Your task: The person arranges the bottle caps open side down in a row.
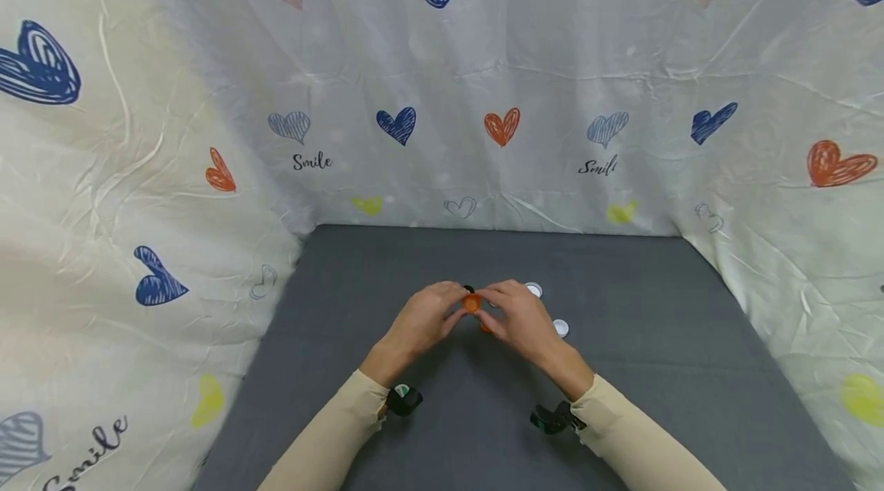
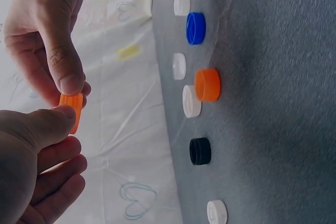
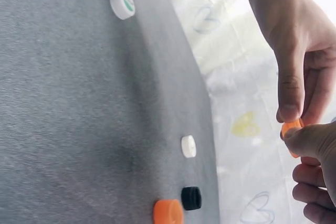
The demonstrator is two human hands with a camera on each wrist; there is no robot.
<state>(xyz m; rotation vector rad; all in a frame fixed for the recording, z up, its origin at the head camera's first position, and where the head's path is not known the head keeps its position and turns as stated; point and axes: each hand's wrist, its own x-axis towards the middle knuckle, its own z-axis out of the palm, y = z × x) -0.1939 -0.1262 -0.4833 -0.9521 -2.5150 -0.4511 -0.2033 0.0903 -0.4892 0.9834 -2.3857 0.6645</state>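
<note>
In the head view, an orange bottle cap is held above the table between both hands. My left hand pinches its left side with thumb and fingers, and my right hand pinches its right side. The left wrist view shows the held orange cap edge-on, a thumb on it from each hand. Below the hands, a second orange cap, a black cap, a blue cap and several white caps rest on the table. One white cap has a green mark.
A dark grey cloth covers the table. Two white caps, one far and one nearer, lie beside the right hand. A white curtain printed with hearts hangs behind and along both sides.
</note>
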